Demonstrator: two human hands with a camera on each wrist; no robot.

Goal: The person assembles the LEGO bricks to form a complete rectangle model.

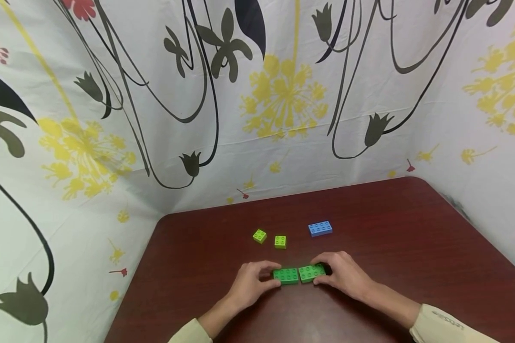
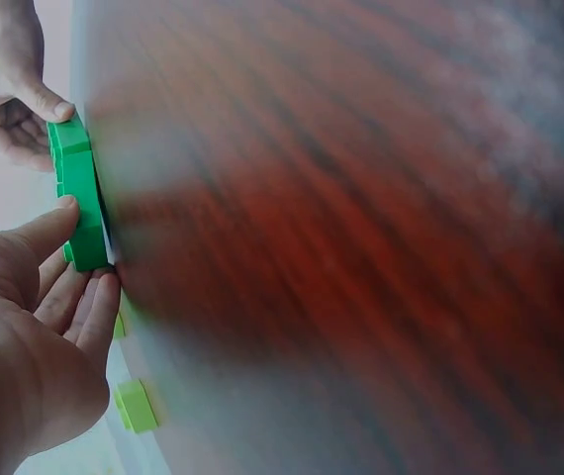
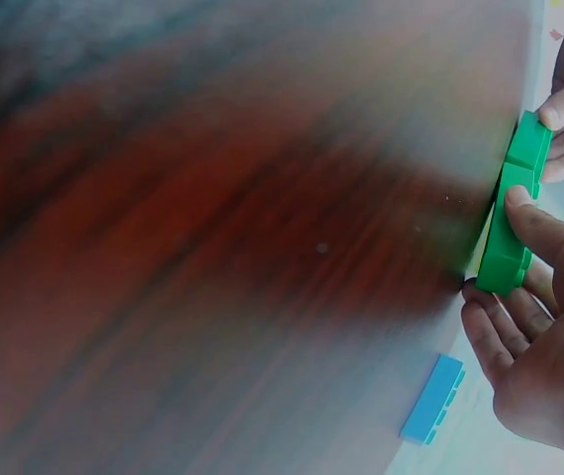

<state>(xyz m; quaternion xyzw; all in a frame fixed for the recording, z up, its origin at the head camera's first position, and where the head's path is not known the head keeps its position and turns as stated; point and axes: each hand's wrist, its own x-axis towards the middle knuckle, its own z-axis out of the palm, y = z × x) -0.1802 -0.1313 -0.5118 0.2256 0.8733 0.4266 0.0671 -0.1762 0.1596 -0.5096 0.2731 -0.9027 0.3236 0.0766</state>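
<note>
Two green bricks lie end to end on the dark red table (image 1: 390, 228). My left hand (image 1: 251, 281) pinches the left green brick (image 1: 285, 275) between thumb and fingers. My right hand (image 1: 341, 272) pinches the right green brick (image 1: 311, 272) the same way. In the left wrist view my left hand (image 2: 59, 267) holds its green brick (image 2: 82, 198) by the end. In the right wrist view my right hand (image 3: 524, 257) holds its green brick (image 3: 508, 242), with the other green brick (image 3: 529, 143) touching it.
Two small lime bricks (image 1: 259, 236) (image 1: 280, 241) and a blue brick (image 1: 320, 228) lie farther back on the table. One lime brick (image 2: 136, 406) shows in the left wrist view, the blue brick (image 3: 432, 399) in the right wrist view. Flowered cloth walls (image 1: 257, 105) close in three sides.
</note>
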